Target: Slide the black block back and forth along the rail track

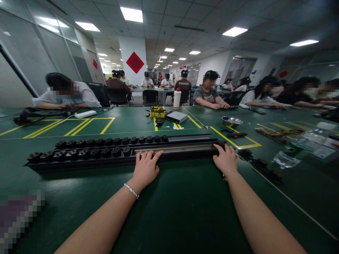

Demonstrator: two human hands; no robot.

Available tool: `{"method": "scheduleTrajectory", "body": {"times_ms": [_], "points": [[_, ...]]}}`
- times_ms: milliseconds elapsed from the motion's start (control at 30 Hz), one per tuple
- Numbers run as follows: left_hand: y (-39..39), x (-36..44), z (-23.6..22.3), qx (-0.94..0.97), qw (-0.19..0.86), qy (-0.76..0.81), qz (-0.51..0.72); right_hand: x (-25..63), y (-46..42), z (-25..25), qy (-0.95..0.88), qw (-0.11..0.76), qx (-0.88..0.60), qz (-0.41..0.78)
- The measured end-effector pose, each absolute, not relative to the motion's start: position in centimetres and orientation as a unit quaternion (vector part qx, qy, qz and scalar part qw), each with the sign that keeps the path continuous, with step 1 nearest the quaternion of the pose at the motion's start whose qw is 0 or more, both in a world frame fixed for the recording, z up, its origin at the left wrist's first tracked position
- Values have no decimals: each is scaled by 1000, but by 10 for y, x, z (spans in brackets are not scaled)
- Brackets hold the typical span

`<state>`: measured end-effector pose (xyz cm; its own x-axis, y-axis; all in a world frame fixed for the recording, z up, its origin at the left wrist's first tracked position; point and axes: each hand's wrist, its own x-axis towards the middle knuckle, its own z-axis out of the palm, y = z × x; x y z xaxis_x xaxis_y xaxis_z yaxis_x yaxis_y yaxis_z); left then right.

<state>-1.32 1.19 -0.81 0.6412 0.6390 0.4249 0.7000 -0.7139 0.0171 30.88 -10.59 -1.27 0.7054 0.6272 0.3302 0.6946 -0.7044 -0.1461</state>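
Note:
Two long black rails lie side by side across the green table. The near rail carries a row of black socket-like modules on its left part and shows a bare metallic channel on its right. My left hand rests on the near edge of this rail, just right of the last module, thumb and fingers spread. My right hand has its fingers bent over the rail's right end. Behind it, the far rail holds a similar row of modules, ending in a bare strip.
Loose black parts and a clear plastic bottle lie to the right. Farther back are a metal bowl, a grey box, a yellow box with cables and a white bottle. Several people sit around.

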Motion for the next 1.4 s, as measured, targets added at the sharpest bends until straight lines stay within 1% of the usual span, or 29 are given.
{"method": "scheduleTrajectory", "body": {"times_ms": [600, 1200, 1400], "points": [[11, -13, -8, -902, 68, -374, -203, 307, -107, -12, -352, 133, -916, -136], [10, -14, -5, -903, 64, -379, -195, 311, -107, -15, -345, 157, -915, -140], [10, -14, -6, -904, 64, -376, -195, 315, -107, -18, -347, 188, -909, -136]]}}
